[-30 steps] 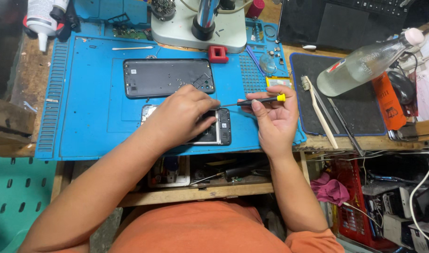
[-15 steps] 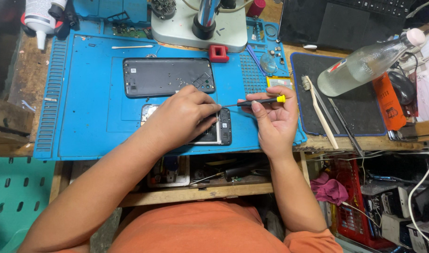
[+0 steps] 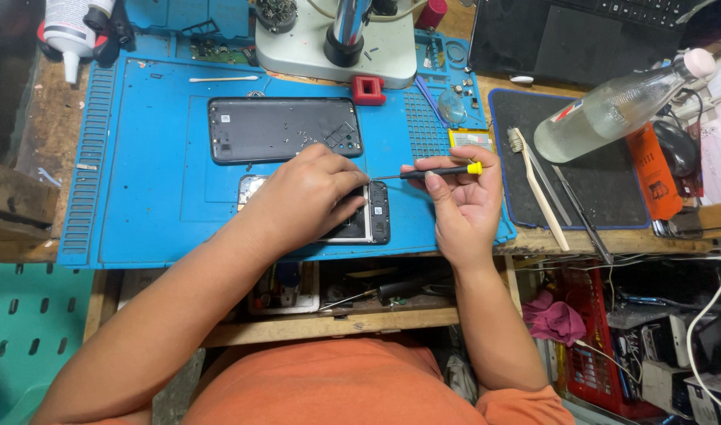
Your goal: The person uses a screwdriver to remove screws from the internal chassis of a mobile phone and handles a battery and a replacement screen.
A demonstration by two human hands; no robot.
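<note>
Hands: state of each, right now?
Left hand: palm down, pressing on the opened phone.
Right hand: closed on the black screwdriver, tip at the phone's edge.

Left hand [image 3: 309,193]: palm down, fingers curled and bunched forward, fingertips pressed downward; wrist straight. Left forearm: bare, running diagonally from lower left up toward centre. Right hand [image 3: 463,197]: palm turned up and inward, thumb and forefinger pinched together at the top, remaining fingers loosely folded. Right forearm: bare, rising nearly vertical from lower right. Hands close together, fingertips near but apart.
</note>
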